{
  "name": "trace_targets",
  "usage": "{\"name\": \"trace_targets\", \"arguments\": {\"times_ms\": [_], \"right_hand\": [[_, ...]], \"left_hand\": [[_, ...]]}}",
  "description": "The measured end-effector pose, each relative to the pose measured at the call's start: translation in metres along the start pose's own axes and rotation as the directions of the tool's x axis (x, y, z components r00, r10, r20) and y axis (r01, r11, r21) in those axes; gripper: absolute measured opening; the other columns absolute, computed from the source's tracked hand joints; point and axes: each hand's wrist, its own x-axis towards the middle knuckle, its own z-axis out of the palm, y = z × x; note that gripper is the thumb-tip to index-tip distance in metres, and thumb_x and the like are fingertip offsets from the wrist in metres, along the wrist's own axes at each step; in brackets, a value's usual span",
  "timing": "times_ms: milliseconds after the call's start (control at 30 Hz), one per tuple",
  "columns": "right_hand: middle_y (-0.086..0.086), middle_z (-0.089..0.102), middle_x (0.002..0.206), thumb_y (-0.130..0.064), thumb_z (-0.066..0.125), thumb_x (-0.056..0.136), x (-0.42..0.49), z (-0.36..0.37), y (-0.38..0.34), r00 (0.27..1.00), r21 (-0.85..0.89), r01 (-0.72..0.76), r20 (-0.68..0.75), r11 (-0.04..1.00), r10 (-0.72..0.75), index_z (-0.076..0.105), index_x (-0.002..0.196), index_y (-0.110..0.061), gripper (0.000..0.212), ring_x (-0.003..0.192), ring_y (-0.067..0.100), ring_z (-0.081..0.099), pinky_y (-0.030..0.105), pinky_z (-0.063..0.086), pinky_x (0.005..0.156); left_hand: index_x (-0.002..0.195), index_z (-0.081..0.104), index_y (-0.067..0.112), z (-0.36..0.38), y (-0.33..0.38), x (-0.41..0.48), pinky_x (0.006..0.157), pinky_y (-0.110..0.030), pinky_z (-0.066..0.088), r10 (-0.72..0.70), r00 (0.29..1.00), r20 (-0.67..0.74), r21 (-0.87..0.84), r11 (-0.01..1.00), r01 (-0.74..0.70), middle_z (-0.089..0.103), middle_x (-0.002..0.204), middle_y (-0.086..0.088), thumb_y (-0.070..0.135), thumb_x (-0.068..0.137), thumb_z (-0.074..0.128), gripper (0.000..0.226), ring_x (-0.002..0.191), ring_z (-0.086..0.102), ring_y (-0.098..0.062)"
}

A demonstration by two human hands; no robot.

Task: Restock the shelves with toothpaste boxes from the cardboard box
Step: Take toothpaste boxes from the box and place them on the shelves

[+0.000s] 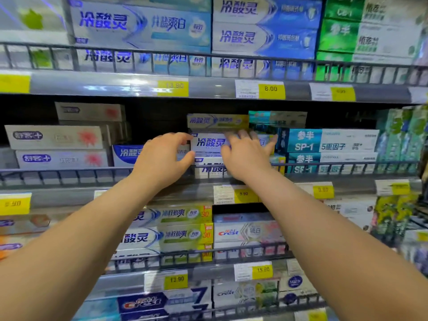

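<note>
A white and blue toothpaste box (208, 142) lies on top of a stack on the middle shelf (69, 179). My left hand (162, 157) curls round the box's left end, fingers on the top edge and thumb under it. My right hand (246, 156) lies flat on the box's front with its fingers spread, covering the box's right half. A yellow-green toothpaste box (217, 121) sits just above and behind. More boxes of the same brand (209, 169) lie below, behind the shelf rail. The cardboard box is out of view.
Teal SP-1 boxes (328, 143) stand right of my hands and white boxes with red bursts (55, 137) to the left. A dark gap (157, 117) opens above the blue box (127, 155). Full shelves above and below carry yellow price tags (271, 90).
</note>
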Motion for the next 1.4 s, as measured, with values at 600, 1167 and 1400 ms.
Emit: {"name": "trace_targets", "arguments": {"times_ms": [600,1167,1400], "right_hand": [[0.004,0.041,0.145,-0.032,0.046,0.094,-0.094,0.009,0.016,0.936,0.437,0.346,-0.216,0.830,-0.277,0.041,0.140,-0.014,0.050,0.137,0.021,0.030,0.032,0.010,0.116],[0.014,0.064,0.114,-0.031,0.055,0.082,-0.354,0.024,-0.208,0.650,0.845,0.396,0.019,0.360,-0.760,0.060,0.119,-0.004,0.046,0.108,0.034,0.057,0.040,0.042,0.095],[0.003,0.056,0.131,-0.033,0.057,0.091,-0.480,-0.022,-0.374,0.523,0.905,0.351,0.024,0.241,-0.852,0.051,0.131,-0.014,0.045,0.125,0.022,0.045,0.035,0.033,0.105]], "left_hand": [[0.122,0.059,0.020,-0.013,0.024,-0.085,0.099,-0.036,0.036,-0.090,0.995,-0.046,0.039,0.995,0.092,0.062,0.121,-0.001,0.031,0.089,0.058,0.035,0.116,0.050,-0.023],[0.123,0.059,0.021,-0.183,-0.012,-0.449,0.089,-0.029,0.040,-0.724,0.690,-0.017,0.311,0.652,0.691,0.062,0.118,0.002,0.030,0.088,0.061,0.037,0.105,0.058,-0.019],[0.124,0.059,0.019,-0.327,-0.051,-0.593,0.091,-0.029,0.040,-0.796,0.597,-0.094,0.369,0.530,0.764,0.064,0.118,-0.001,0.023,0.086,0.064,0.038,0.105,0.058,-0.021]]}}
